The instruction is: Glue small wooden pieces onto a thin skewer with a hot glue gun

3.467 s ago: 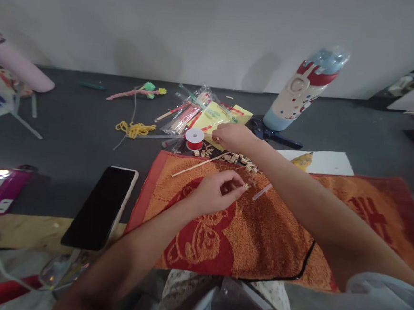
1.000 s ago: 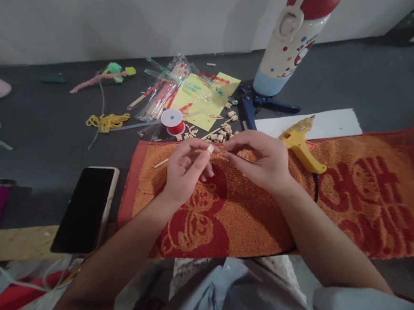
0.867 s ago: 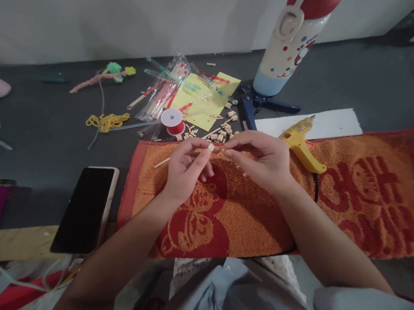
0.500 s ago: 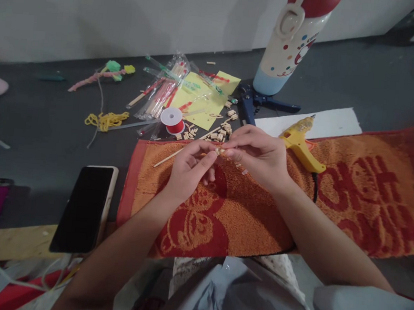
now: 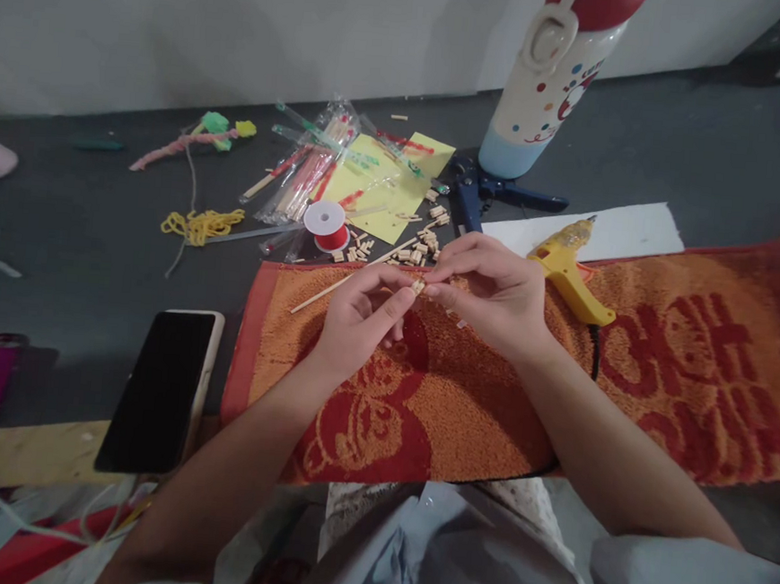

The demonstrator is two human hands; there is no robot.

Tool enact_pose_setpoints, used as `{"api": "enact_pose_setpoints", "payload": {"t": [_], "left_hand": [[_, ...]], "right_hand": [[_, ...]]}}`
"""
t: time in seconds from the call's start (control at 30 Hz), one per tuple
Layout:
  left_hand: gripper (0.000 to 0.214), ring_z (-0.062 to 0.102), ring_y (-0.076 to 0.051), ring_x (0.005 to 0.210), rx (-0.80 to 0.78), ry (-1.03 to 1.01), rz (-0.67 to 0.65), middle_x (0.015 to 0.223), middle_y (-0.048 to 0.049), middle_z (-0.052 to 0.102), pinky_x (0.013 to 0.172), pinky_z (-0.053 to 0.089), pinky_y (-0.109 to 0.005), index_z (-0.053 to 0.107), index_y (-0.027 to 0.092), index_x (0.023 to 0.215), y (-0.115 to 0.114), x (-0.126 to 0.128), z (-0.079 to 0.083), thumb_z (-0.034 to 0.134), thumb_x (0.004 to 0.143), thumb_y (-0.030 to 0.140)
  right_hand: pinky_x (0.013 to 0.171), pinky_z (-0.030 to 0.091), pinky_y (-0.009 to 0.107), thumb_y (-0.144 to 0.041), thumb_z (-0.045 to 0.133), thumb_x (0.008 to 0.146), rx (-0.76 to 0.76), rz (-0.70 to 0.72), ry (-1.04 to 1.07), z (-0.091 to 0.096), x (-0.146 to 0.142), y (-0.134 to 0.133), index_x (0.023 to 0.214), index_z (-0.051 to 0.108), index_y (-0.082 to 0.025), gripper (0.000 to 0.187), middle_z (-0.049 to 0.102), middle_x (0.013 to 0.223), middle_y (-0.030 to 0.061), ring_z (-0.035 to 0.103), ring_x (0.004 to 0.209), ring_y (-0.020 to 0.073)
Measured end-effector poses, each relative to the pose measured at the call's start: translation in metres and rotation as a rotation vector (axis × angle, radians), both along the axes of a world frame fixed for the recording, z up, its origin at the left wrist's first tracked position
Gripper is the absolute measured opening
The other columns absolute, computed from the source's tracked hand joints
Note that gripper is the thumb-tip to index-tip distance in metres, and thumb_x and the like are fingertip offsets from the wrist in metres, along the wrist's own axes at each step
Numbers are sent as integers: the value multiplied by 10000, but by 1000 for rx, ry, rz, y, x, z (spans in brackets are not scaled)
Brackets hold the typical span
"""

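Between the fingertips of both hands is a small cluster of cut wooden stick pieces (image 5: pixel 418 287). My left hand (image 5: pixel 364 321) pinches it from the left with thumb and forefinger. From the right, my right hand (image 5: pixel 491 291) has its thumb and fingers closed at the cluster's other side; the fingers partly cover it. Both hands are over an orange and red towel (image 5: pixel 489 408). A thin wooden stick (image 5: pixel 322 294) lies slantwise on the towel's far edge, left of the hands. Just beyond are several short cut stick pieces (image 5: pixel 412 256).
A yellow glue gun (image 5: pixel 570 275) lies right of my hands, partly on white card (image 5: pixel 637 235). Behind are blue-handled cutters (image 5: pixel 469 195), a tall bottle (image 5: pixel 533 96), a red ribbon spool (image 5: pixel 328 224), yellow paper (image 5: pixel 397 207) and bagged sticks (image 5: pixel 312 164). A phone (image 5: pixel 162 391) lies at left.
The fingertips have shifted slightly, so more of the small wooden cluster shows between them. The things on the table are unmoved; the view has shifted very slightly.
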State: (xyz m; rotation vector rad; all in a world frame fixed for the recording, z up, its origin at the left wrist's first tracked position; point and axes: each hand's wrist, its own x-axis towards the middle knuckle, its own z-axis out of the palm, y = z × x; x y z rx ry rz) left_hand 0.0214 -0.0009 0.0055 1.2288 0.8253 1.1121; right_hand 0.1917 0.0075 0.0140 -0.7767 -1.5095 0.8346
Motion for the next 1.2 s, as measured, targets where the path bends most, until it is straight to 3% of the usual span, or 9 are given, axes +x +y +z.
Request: {"api": "enact_pose_setpoints", "payload": {"t": [0.27,0.63,0.87,1.03,1.2], "left_hand": [[172,522,-30,398,61,-3,-13,660,40,614,353,398,-141,602,187,803,1,-1,4,687,818,336],[134,490,-28,396,249,106,81,621,55,569,362,388,-145,579,200,822,-1,1,2,625,872,315],[109,576,-43,573,558,326,280,876,-6,694,518,483,-161,633,201,960,-2,-1,-2,644,858,238],[116,591,-49,603,782,448,339,828,1,712,544,474,-154,648,187,937,-1,-3,4,679,826,197],[118,586,-64,601,735,454,305,837,-7,728,491,429,-168,680,209,937,-2,-3,9,684,820,200]], "right_hand": [[656,509,274,-186,746,771,41,-17,-95,-1,1,1,797,757,-237,59,664,784,8,604,729,120],[620,531,253,-90,661,809,340,-78,-234,-3,3,2,890,767,-256,214,675,821,22,645,716,114],[666,559,269,-218,743,782,192,-86,-201,6,2,-3,885,766,-237,107,723,808,24,658,730,130],[685,557,262,-211,759,769,182,-69,-176,6,2,-3,875,769,-223,107,729,805,28,660,748,129],[680,557,245,-180,758,764,199,-62,-166,5,2,-2,860,776,-240,114,727,784,14,664,732,117]]}}
